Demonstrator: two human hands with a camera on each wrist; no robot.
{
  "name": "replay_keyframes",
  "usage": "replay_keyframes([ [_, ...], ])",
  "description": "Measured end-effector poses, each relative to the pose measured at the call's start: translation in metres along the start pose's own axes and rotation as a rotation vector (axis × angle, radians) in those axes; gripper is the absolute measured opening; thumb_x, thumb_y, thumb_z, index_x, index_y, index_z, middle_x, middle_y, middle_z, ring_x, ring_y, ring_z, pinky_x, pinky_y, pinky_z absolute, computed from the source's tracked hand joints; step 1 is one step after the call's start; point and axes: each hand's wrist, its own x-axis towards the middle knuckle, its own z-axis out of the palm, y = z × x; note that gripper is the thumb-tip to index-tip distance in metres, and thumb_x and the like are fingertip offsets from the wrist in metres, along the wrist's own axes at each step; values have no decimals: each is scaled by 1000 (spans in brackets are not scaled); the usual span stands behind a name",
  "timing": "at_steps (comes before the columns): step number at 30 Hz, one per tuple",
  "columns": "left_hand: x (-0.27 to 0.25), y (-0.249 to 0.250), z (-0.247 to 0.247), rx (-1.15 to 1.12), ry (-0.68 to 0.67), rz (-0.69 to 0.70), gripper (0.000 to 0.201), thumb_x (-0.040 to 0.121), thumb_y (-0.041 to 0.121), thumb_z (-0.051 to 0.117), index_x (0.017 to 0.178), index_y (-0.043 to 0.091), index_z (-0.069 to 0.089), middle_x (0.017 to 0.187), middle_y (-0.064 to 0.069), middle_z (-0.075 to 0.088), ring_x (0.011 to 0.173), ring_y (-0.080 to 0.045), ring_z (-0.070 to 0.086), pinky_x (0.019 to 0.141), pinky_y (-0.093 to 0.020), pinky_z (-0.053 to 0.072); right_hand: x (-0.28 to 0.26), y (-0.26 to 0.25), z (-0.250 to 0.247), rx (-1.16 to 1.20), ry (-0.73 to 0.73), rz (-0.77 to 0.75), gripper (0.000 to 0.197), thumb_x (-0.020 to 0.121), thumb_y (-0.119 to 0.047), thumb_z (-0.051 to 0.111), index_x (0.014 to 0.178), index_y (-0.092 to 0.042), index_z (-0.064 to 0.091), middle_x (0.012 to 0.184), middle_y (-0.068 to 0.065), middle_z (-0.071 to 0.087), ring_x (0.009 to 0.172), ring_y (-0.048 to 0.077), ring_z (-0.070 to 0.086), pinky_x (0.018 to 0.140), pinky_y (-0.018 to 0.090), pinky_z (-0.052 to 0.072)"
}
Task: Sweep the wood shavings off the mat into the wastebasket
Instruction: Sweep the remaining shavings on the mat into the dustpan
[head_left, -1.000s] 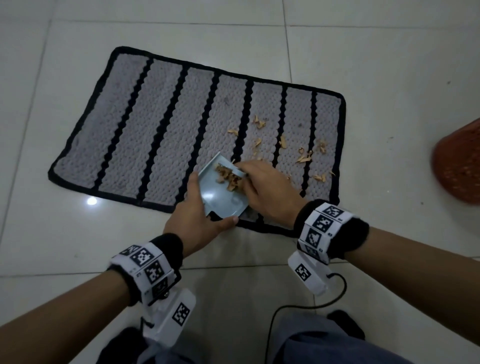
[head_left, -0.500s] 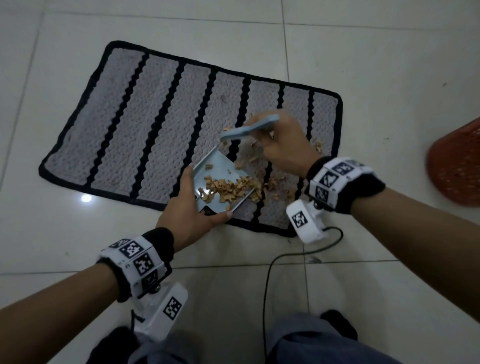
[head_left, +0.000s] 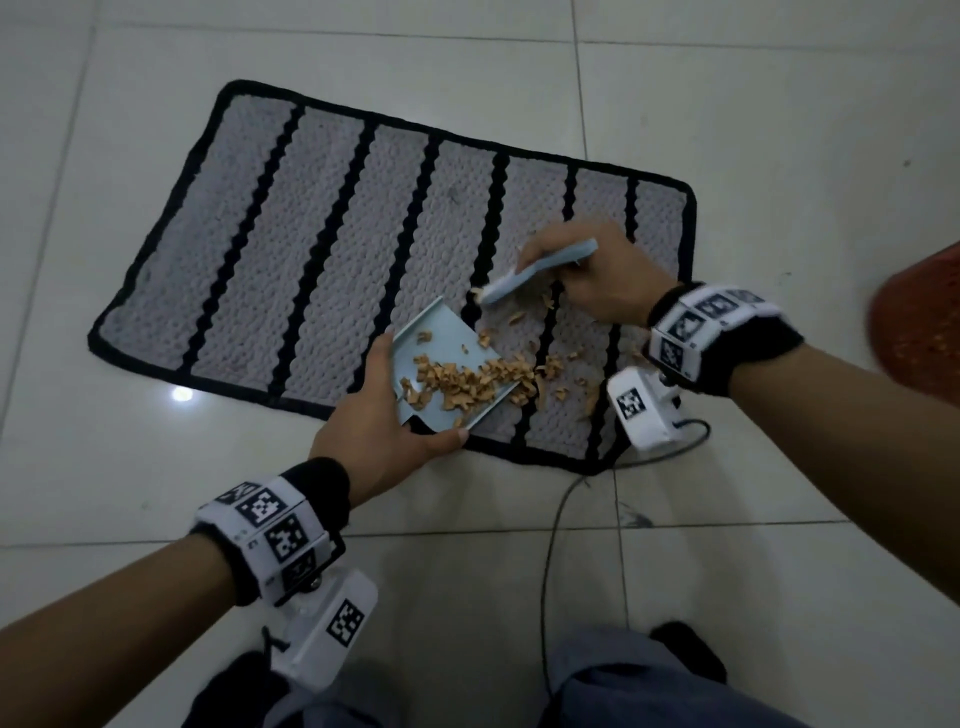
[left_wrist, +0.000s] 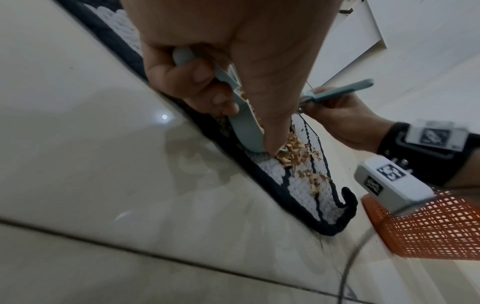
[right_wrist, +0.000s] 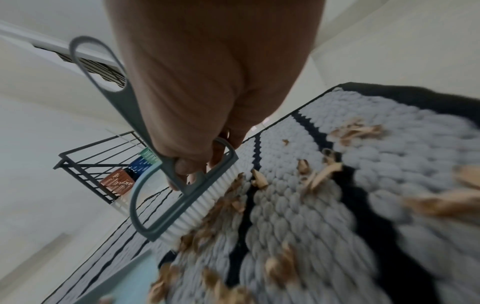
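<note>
A grey mat (head_left: 332, 249) with black stripes lies on the tiled floor. My left hand (head_left: 379, 421) grips a small light-blue dustpan (head_left: 447, 332) at the mat's near edge; tan wood shavings (head_left: 467, 387) lie piled in it and spill over its lip onto the mat. My right hand (head_left: 587, 275) grips a light-blue hand brush (head_left: 535, 270), its white bristles (right_wrist: 205, 197) down among shavings (right_wrist: 322, 174) just beyond the pan. The orange mesh wastebasket (head_left: 924, 332) stands at the right edge; the left wrist view shows the wastebasket (left_wrist: 428, 226) close past the mat's curled corner (left_wrist: 345, 207).
A black cable (head_left: 550, 545) runs from my right wrist camera across the floor toward my knees (head_left: 613, 691). A black metal rack (right_wrist: 98, 164) with coloured baskets stands beyond the mat in the right wrist view. Bare tiles (head_left: 779, 130) surround the mat.
The right hand lifted the brush from the pan out over the mat and set it down beyond the pan. The left hand shifted the dustpan slightly; more shavings now lie in it.
</note>
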Motion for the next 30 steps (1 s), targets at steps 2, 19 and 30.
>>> replay_keyframes([
  [2, 3, -1, -5, 33, -7, 8, 120, 62, 54, 85, 151, 37, 5, 124, 14, 58, 96, -11, 62, 80, -28, 53, -19, -1, 2, 26, -13, -16, 29, 80, 3, 52, 102, -2, 71, 103, 17, 70, 97, 29, 65, 85, 37, 53],
  [19, 8, -6, -33, 94, 5, 32, 119, 59, 41, 90, 151, 28, 16, 121, 18, 41, 105, -5, 44, 91, -23, 39, -95, -11, -20, -30, -315, 298, 16, 96, -14, 56, 87, -4, 64, 72, 4, 61, 63, 12, 55, 55, 27, 40],
  [30, 1, -5, -30, 75, -14, 18, 122, 58, 41, 90, 153, 28, 14, 139, 7, 48, 113, -7, 46, 95, -25, 40, -63, -16, -26, -24, -133, 256, 12, 95, -12, 55, 94, -8, 66, 91, 8, 68, 83, 23, 62, 75, 35, 49],
])
